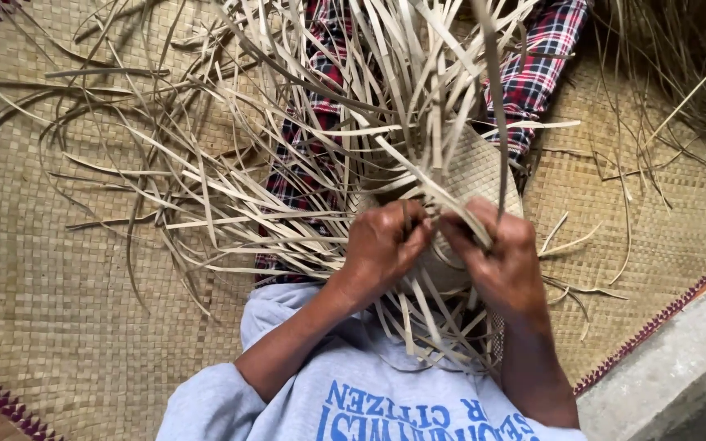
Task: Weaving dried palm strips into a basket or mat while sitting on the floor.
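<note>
Straw-coloured woven mat (pixel 59 294) covers the floor, a flat checkered weave of thin plaited strips, edged with a dark red zigzag border (pixel 655 327) that runs beside a grey concrete step (pixel 680 376) at lower right. Sitting on the mat is a person seen from above, in a pale grey sweatshirt (pixel 345 400) with blue lettering and red, black and white plaid trousers (pixel 541 65). Over the person's lap spreads a big tangle of long loose strips (pixel 230 196), dry, flat and ribbon-like, pale tan, fanning outward in all directions and curling at the tips. At the middle of the tangle sits a partly woven piece (pixel 471 167), a curved, tightly plaited panel with a fine diagonal weave, resting above the hands and touching them. The left hand (pixel 382 245) has its grip curled closed around several strips at the panel's lower edge. The right hand (pixel 500 257) is just beside it, its grip pinched closed on a few narrow strips (pixel 484 233) that bend over the fingers.
</note>
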